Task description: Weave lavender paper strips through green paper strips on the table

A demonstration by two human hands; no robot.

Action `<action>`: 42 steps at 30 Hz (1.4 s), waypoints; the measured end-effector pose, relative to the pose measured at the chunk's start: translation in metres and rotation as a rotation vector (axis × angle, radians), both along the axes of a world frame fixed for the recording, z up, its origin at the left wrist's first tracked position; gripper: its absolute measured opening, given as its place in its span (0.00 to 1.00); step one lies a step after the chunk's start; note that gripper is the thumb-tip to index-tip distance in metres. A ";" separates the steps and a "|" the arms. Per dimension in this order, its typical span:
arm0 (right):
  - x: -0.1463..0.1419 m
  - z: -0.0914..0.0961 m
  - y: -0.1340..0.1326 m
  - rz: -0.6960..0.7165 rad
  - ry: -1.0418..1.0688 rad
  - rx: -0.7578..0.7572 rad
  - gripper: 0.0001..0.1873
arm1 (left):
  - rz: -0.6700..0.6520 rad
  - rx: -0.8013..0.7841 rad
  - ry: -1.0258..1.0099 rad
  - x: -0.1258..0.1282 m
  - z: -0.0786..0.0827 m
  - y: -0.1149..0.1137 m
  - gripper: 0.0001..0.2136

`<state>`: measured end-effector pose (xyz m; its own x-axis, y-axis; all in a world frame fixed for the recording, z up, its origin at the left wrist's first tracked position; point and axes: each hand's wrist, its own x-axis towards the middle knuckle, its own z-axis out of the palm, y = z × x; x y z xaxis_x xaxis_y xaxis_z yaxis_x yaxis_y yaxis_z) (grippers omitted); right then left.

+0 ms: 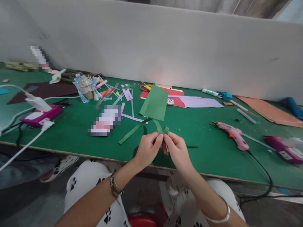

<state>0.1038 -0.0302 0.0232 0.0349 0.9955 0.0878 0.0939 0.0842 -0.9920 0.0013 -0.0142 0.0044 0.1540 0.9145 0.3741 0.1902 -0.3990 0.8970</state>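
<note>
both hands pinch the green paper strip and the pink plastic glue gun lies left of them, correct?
The left hand and right hand do pinch the green paper strip, but the head view shows the pink plastic glue gun right of them, not left.

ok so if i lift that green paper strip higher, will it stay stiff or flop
The green paper strip would likely flop: it bends in an arch beside the left hand. It looks thin and narrow, so it is probably very light and may crease easily.
</note>
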 end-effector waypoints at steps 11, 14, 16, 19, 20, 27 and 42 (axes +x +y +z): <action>0.002 -0.001 0.000 -0.137 0.098 0.078 0.20 | -0.104 -0.339 -0.407 0.005 0.001 -0.001 0.20; 0.014 0.005 0.005 -0.258 0.257 0.099 0.20 | -0.052 -0.313 -0.330 -0.002 0.003 0.005 0.18; 0.024 0.011 0.009 -0.295 0.304 0.091 0.18 | -0.050 -0.251 -0.138 -0.009 0.005 0.010 0.18; 0.038 0.017 0.014 -0.346 0.294 0.123 0.16 | 0.010 -0.115 0.177 -0.017 0.005 0.015 0.18; 0.042 0.017 0.016 -0.361 0.272 0.147 0.15 | 0.030 -0.088 0.277 -0.018 0.005 0.016 0.18; 0.057 0.017 0.021 -0.426 0.082 0.292 0.14 | 0.124 0.015 0.817 -0.019 0.006 0.019 0.19; 0.123 0.009 0.038 -0.428 -0.780 0.068 0.10 | 0.058 -0.093 0.965 -0.028 0.015 0.023 0.09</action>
